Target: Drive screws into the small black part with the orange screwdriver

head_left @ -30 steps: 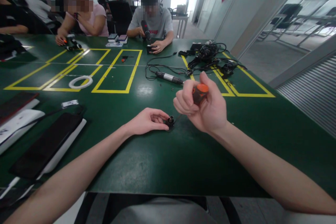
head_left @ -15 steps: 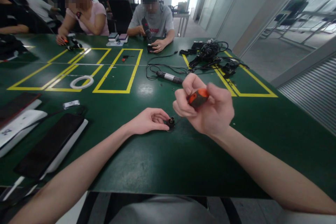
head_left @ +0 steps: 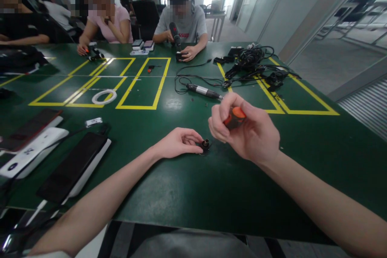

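My left hand [head_left: 178, 144] rests on the green table. Its thumb and fingertips close on the edge of a small round black part with a short brass-coloured cylinder [head_left: 206, 143] standing up from it. To the right, my right hand [head_left: 246, 129] is raised above the table with its fingers wrapped round an orange and dark screwdriver handle [head_left: 237, 117]. Any shaft is hidden or too blurred to make out. The handle is apart from the black part.
A cylindrical corded tool [head_left: 202, 90] lies ahead, near a tangle of black cables [head_left: 249, 62]. A white tape roll [head_left: 104, 96] lies left, beyond a black phone [head_left: 74, 165] and a white power bank [head_left: 33, 153]. Across the table, a person [head_left: 181, 22] holds a power driver [head_left: 174, 32].
The view has swung left, so everything sits further right in the picture. In my right hand the handle has turned a little. My left hand keeps its hold on the small part.
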The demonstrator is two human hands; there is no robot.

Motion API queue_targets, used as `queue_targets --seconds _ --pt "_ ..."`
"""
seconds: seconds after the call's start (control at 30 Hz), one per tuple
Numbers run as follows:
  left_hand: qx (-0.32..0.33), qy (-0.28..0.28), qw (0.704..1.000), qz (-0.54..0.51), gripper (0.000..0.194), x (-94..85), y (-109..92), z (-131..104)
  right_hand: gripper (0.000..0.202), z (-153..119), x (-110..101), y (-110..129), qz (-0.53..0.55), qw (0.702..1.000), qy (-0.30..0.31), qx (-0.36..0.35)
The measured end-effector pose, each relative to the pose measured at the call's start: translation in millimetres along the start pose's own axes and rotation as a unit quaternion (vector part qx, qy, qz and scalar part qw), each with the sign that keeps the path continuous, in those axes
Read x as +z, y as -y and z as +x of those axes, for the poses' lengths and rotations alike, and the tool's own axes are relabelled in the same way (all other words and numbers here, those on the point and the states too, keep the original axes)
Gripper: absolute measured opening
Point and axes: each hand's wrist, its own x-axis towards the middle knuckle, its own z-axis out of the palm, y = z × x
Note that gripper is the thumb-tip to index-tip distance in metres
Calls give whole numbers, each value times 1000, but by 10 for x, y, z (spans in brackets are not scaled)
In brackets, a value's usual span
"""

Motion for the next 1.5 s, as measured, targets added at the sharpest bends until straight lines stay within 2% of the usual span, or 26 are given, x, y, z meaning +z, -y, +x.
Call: queue_targets --seconds 0.13,0.27,0.37,0.47,0.57,0.7,0.77,0.93,1.03,1.17,1.27,1.33,1.4,1.5 --pt "-19 7 1000 19 47 -35 0 -7 50 1 -7 12 4 999 20 28" --pt "-8 18 999 33 55 -16 -20 -33 36 -21 -23 9 36 999 24 23" --pt "2 -2 1000 14 54 17 -22 -31 28 -18 -13 -9 26 1000 13 4" --pt "-14 -8 1000 -2 43 11 -14 -12 46 -9 -3 -10 5 1000 16 9" --pt "-28 6 1000 4 44 -26 -16 -8 55 -23 -11 -2 12 999 34 22" --pt "-19 32 999 18 52 -32 -35 -29 33 -46 -31 -21 41 999 35 -3" --pt "-6 24 1000 18 54 -12 -37 -32 27 -39 -34 -33 38 999 25 -10" --pt "-10 8 1000 -1 40 -13 -15 -9 52 -15 -33 -13 30 999 32 14" --pt "-27 20 999 8 44 -44 -10 -5 45 -24 -33 0 56 997 50 13" --pt "-13 40 998 40 63 -27 -19 -21 27 -20 -29 -15 65 997 26 -10" --pt "5 36 998 53 84 7 -46 -36 46 -7 -33 -18 47 999 25 2" --pt "7 37 997 61 91 7 -92 -43 53 -7 -39 -11 53 998 38 13" --pt "4 40 996 75 90 -12 -165 -47 45 -14 -46 -6 72 996 44 15" --pt "14 26 992 126 76 -40 -279 -39 30 -17 -50 -10 74 997 30 -1"
